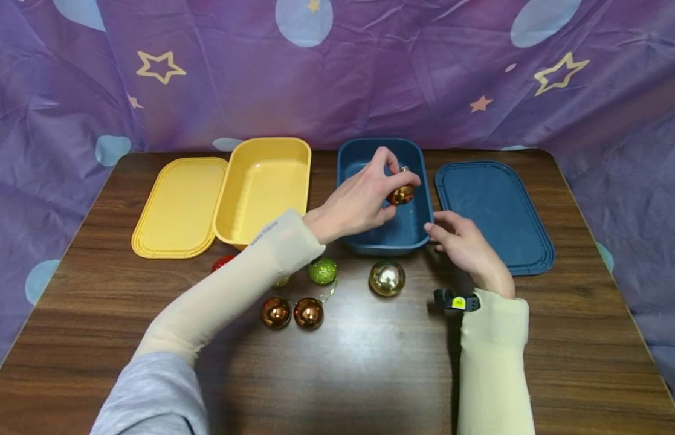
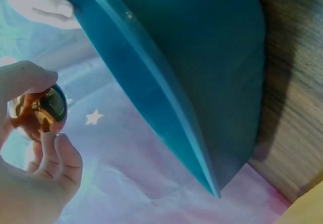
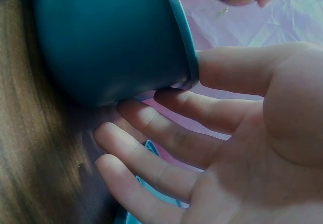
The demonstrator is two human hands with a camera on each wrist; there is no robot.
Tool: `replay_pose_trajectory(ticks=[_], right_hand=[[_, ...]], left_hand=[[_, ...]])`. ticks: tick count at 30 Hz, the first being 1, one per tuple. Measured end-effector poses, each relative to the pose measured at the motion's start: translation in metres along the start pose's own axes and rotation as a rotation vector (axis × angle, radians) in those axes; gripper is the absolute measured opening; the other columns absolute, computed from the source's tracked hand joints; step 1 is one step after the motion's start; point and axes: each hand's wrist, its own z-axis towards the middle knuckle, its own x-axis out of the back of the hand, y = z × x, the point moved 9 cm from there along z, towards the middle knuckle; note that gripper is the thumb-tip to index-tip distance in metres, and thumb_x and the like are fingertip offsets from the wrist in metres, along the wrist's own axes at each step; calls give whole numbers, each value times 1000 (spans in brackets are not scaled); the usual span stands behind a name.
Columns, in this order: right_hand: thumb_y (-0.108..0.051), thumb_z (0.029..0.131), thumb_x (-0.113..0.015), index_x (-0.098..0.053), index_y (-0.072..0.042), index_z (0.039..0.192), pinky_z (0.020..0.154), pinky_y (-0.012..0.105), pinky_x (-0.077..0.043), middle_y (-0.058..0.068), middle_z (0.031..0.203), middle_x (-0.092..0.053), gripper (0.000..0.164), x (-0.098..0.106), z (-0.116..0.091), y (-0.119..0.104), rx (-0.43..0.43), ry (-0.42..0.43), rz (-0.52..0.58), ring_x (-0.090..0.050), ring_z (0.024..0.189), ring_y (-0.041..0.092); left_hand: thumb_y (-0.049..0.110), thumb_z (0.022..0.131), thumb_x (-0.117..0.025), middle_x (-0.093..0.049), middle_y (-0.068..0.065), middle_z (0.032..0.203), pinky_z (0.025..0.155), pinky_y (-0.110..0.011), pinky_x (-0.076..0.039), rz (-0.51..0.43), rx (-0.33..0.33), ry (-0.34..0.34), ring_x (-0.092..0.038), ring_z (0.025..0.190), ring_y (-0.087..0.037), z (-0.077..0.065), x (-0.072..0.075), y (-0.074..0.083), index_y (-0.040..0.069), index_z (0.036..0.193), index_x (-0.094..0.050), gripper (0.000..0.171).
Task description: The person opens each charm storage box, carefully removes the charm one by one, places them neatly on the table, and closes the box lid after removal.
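My left hand [image 1: 356, 199] pinches a shiny copper Christmas bauble [image 1: 400, 194] between thumb and fingers, above the blue plastic box [image 1: 388, 246]. In the left wrist view this bauble [image 2: 41, 112] is held beside the rim of the box [image 2: 151, 62]. At the box's near right corner, my right hand [image 1: 468, 244] grips the rim. The right wrist view has its thumb on the rim of the box [image 3: 118, 42] and the index fingertip against the outer wall, the other fingers loosely spread. A gold bauble [image 1: 387, 278] lies just in front of the box.
Two copper baubles [image 1: 292, 313] and a glittery green one [image 1: 322, 271] lie front left; a red bauble [image 1: 223, 262] is partly hidden by my left arm. A yellow box [image 1: 262, 205] and yellow lid [image 1: 179, 208] stand left. The blue lid [image 1: 492, 211] lies right, a purple curtain [image 1: 391, 72] behind.
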Motion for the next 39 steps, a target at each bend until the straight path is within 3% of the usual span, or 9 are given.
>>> replay_pose_trajectory(ticks=[10, 18, 25, 29, 36, 39], right_hand=[[-31, 103, -42, -39, 2, 142, 90, 37, -51, 22, 133, -51, 51, 0, -1, -3, 10, 4, -7, -54, 110, 31], [-29, 103, -42, -41, 2, 141, 85, 32, -52, 23, 131, -53, 49, 1, 0, -2, 27, 20, -22, -55, 108, 31], [-32, 103, -42, -40, 4, 141, 83, 28, -52, 23, 128, -54, 52, 1, -1, -2, 40, 27, -30, -56, 104, 29], [-32, 103, -42, -41, 4, 140, 84, 30, -52, 23, 128, -54, 51, 1, -1, -2, 38, 25, -29, -55, 105, 28], [-33, 103, -42, -40, 3, 142, 83, 25, -52, 23, 131, -53, 53, 0, -1, -1, 39, 21, -27, -55, 107, 28], [-33, 103, -42, -39, 4, 142, 83, 26, -53, 23, 132, -53, 54, 0, -1, -1, 42, 23, -25, -55, 108, 28]], left_hand=[[10, 89, -67, -40, -13, 120, 67, -21, -46, -74, -20, 38, -49, 84, -17, -15, 16, 11, 19, 133, -56, 46], [9, 88, -65, -43, -13, 121, 69, -20, -47, -148, -12, 69, -52, 95, -17, -28, 30, 18, 15, 134, -56, 47], [10, 87, -66, -44, -12, 121, 66, -17, -48, -209, -17, 99, -53, 92, -15, -39, 41, 23, 15, 131, -57, 45], [10, 87, -65, -44, -11, 120, 66, -17, -47, -203, -32, 111, -53, 91, -15, -46, 45, 27, 15, 130, -57, 44], [7, 86, -65, -47, -13, 117, 80, -21, -49, -110, -132, 199, -52, 102, -19, -58, 63, 40, 11, 128, -60, 43], [6, 85, -66, -48, -14, 116, 79, -22, -49, -97, -158, 224, -52, 102, -19, -64, 69, 44, 9, 128, -59, 44]])
